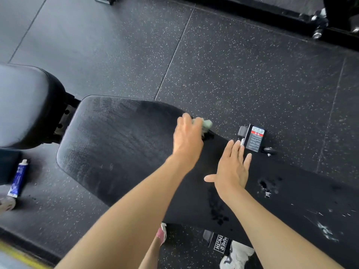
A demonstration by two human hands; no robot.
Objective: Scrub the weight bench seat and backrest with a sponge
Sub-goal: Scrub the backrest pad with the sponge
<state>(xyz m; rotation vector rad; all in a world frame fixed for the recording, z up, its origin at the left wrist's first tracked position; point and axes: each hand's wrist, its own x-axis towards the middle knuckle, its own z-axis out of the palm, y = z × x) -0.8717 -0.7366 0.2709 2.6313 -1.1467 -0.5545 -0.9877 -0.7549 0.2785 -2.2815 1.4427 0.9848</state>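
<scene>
Your left hand (187, 136) grips the pale green sponge (206, 124) on the bench pad (116, 142). Your right hand (231, 169) lies flat there, fingers straight. The frame label (220, 244) reads "MMER ENGTH".

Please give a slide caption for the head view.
Left hand holds a green sponge on the far edge of the bench pad; right hand flat beside it.

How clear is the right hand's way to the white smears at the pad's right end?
Likely yes, clear. The right hand lies flat and empty on the pad; the white smears sit on the same surface beside that forearm, with nothing between.
</scene>
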